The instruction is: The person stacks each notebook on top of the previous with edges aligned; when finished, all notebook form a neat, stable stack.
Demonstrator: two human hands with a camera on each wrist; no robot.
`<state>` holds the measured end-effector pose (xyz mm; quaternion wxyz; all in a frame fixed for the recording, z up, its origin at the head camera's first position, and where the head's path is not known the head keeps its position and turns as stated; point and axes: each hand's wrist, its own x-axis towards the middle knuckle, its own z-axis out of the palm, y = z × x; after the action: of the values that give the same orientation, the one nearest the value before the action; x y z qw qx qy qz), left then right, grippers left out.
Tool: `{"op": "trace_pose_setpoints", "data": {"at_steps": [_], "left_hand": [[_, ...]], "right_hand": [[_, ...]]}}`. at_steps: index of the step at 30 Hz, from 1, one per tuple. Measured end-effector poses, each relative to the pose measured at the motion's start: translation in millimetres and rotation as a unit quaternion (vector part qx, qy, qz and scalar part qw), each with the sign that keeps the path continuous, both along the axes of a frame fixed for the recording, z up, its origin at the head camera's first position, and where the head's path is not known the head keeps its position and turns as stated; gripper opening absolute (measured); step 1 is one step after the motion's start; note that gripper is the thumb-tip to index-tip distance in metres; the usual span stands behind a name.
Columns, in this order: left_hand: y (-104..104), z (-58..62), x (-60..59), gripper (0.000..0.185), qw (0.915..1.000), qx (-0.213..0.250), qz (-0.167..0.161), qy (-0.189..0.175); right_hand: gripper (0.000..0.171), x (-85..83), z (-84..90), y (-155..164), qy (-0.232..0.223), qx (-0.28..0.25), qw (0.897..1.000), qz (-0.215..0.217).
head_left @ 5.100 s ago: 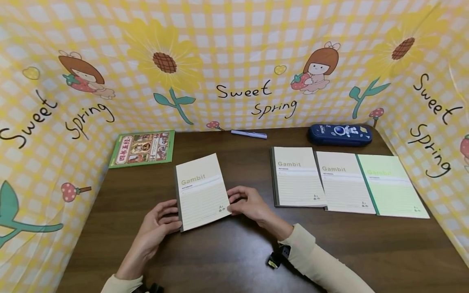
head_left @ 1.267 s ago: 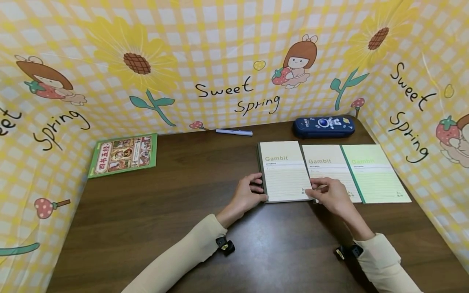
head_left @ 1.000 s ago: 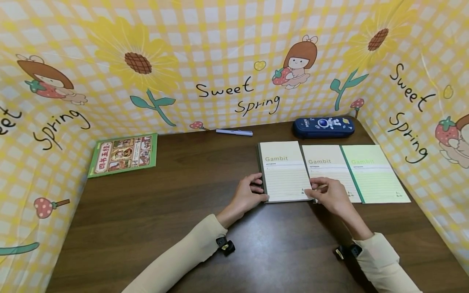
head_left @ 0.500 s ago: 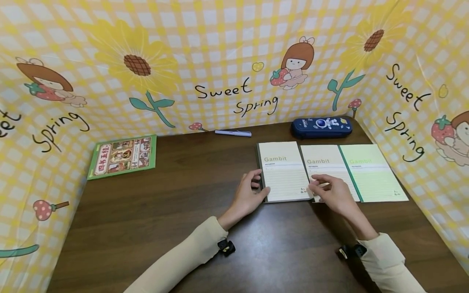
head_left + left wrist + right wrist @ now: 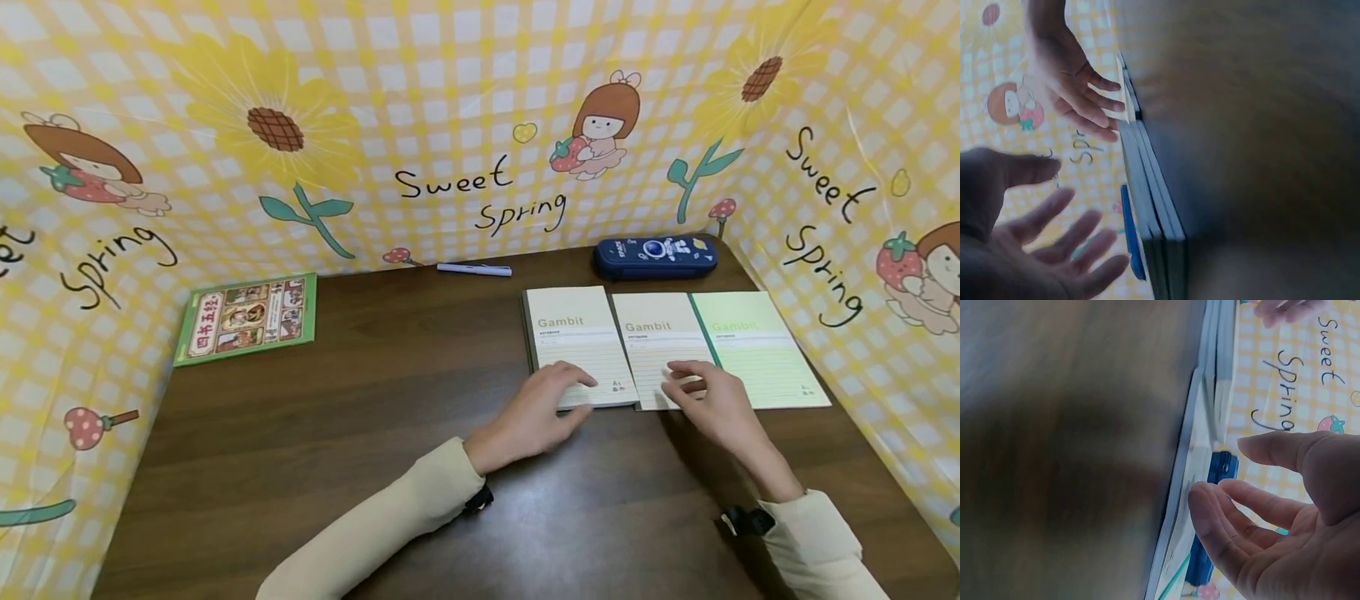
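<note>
Three Gambit notebook covers face up in a row at the right of the table. The left cream notebook (image 5: pixel 573 333) tops a small stack, whose layered edges (image 5: pixel 1147 181) show in the left wrist view. Beside it lie a second cream notebook (image 5: pixel 654 342) and a light green notebook (image 5: pixel 757 350) with a green spine. My left hand (image 5: pixel 536 417) hovers over the stack's near edge, fingers spread and holding nothing. Over the middle notebook is my right hand (image 5: pixel 716 408), its fingers loosely bent with nothing between them; the right wrist view shows a gap between thumb and fingers (image 5: pixel 1229 537).
A dark blue pencil case (image 5: pixel 655 258) stands behind the notebooks. A pale lilac pen (image 5: pixel 474 269) lies along the back edge of the brown table (image 5: pixel 337 467). At the back left is a green-bordered book (image 5: pixel 247 318). A yellow checked cloth (image 5: pixel 435 100) walls the table in.
A cream notebook was carried from the table's middle onto the stack at right. Both hands then let go of it; the left rose and moved right over it, the right shifted right.
</note>
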<state>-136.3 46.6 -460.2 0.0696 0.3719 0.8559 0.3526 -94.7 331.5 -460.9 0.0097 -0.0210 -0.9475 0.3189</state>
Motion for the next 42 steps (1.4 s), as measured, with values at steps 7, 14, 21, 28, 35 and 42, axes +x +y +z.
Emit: {"op": "trace_pose_setpoints", "data": {"at_steps": [7, 14, 21, 28, 35, 42], "left_hand": [[29.5, 8.3, 8.6, 0.058, 0.9661, -0.175, -0.17, 0.085], [63.6, 11.6, 11.3, 0.062, 0.9396, -0.257, -0.191, 0.121], [89.3, 4.4, 10.8, 0.069, 0.906, -0.358, -0.167, 0.151], [103.7, 0.7, 10.0, 0.071, 0.8935, -0.394, -0.159, 0.145], [107.9, 1.9, 11.7, 0.069, 0.8949, -0.389, -0.161, 0.147], [109.6, 2.7, 17.8, 0.068, 0.8907, -0.39, -0.172, 0.158]], "right_hand": [[0.039, 11.3, -6.8, 15.7, 0.027, 0.032, 0.999, 0.017], [0.035, 18.4, -12.2, 28.6, 0.08, 0.074, 0.993, 0.05], [0.051, 23.9, -13.2, 35.0, 0.026, 0.105, 0.992, 0.066], [0.069, 31.9, -14.7, 37.8, -0.035, 0.105, 0.99, 0.086], [0.071, 34.8, -15.3, 38.6, -0.045, 0.104, 0.99, 0.086], [0.071, 40.4, -16.2, 39.0, -0.05, 0.103, 0.99, 0.079]]}}
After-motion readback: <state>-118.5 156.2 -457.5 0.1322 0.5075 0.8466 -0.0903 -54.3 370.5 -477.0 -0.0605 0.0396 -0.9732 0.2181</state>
